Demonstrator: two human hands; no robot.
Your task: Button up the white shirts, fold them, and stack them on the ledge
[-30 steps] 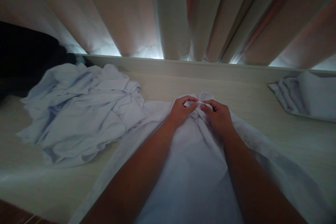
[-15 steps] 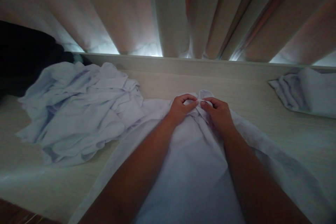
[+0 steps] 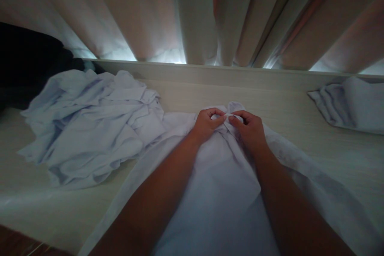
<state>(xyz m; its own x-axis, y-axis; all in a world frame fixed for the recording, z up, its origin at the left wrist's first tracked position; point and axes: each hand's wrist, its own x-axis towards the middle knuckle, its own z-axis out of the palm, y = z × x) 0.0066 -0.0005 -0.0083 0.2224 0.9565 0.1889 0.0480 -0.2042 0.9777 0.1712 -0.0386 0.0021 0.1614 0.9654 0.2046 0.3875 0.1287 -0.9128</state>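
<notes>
A white shirt (image 3: 222, 200) lies spread out in front of me, its narrow, collar-like end pointing away. At that end my left hand (image 3: 207, 123) pinches the cloth between thumb and fingers. My right hand (image 3: 248, 127) pinches the same spot from the other side, and the two thumbs almost meet. Any button or small fastening between the fingertips is too small to make out. Both forearms rest over the shirt and cover parts of it.
A crumpled heap of white cloth (image 3: 99, 128) lies on the left, touching the shirt. Folded white cloth (image 3: 357, 104) sits at the far right on the pale surface (image 3: 288, 106). Something black (image 3: 27, 64) stands at the left edge. Curtains (image 3: 195, 16) hang along the back.
</notes>
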